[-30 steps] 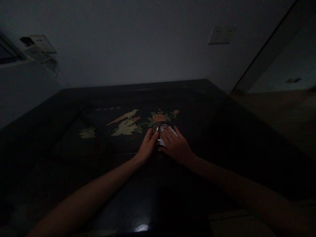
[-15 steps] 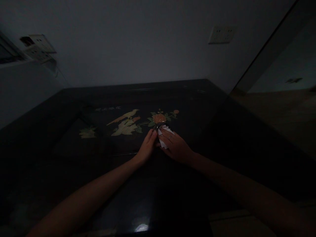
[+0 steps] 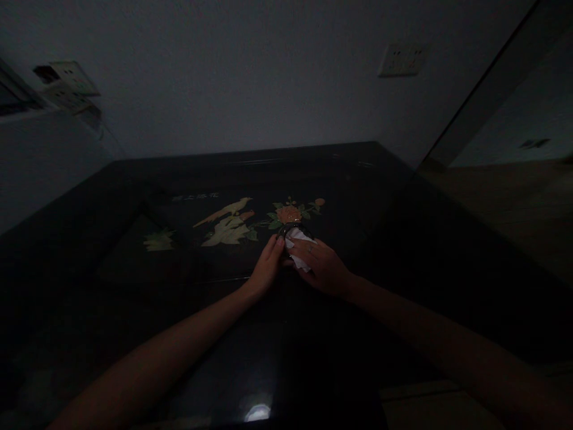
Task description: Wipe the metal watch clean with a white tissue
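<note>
A small round glass object, perhaps a jar or cup, stands on a dark lacquered table painted with a bird and flowers. My left hand is curled against its left side and steadies it. My right hand, with a ring on one finger, is closed on a white cloth or tissue and presses it against the glass object. The room is very dim and the object's lower part is hidden by my fingers.
A pale wall rises behind the table with a socket plate at the upper right and more sockets at the upper left. A dark door frame and bare floor lie to the right.
My right hand has drawn the white cloth in and bunched it more tightly against the glass object. My left hand has stayed in place.
</note>
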`<state>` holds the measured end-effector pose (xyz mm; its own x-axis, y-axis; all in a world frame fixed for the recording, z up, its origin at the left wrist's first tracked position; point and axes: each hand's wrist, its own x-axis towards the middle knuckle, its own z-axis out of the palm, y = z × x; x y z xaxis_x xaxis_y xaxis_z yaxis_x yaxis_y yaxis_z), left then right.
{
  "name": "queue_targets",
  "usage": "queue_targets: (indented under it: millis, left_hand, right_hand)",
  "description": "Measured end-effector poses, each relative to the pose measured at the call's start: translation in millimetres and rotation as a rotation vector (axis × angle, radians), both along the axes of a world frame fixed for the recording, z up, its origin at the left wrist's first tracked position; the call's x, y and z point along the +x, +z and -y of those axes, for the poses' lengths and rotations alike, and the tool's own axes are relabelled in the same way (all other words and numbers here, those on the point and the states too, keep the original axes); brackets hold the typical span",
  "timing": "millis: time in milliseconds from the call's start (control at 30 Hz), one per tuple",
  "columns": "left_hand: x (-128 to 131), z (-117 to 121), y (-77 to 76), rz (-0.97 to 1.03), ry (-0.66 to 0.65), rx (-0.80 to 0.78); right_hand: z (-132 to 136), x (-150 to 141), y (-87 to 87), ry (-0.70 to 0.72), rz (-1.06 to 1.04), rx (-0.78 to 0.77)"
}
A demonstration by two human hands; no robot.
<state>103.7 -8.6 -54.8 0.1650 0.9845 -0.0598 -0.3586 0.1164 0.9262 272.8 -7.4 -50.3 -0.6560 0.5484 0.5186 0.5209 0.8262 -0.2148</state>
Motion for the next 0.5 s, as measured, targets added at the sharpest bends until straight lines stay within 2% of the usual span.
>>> queue_targets:
  millis: [200, 500]
  left_hand:
    - [-1.0, -2.0, -3.5, -0.001, 0.005, -0.006]
    - [1.4, 0.6, 4.0, -0.049, 0.033, 0.011]
  right_hand:
    - [-1.7, 1.2, -0.9, 0.021, -0.036, -0.016]
    - [-2.7, -0.7, 0.4, -0.017, -0.048, -0.023]
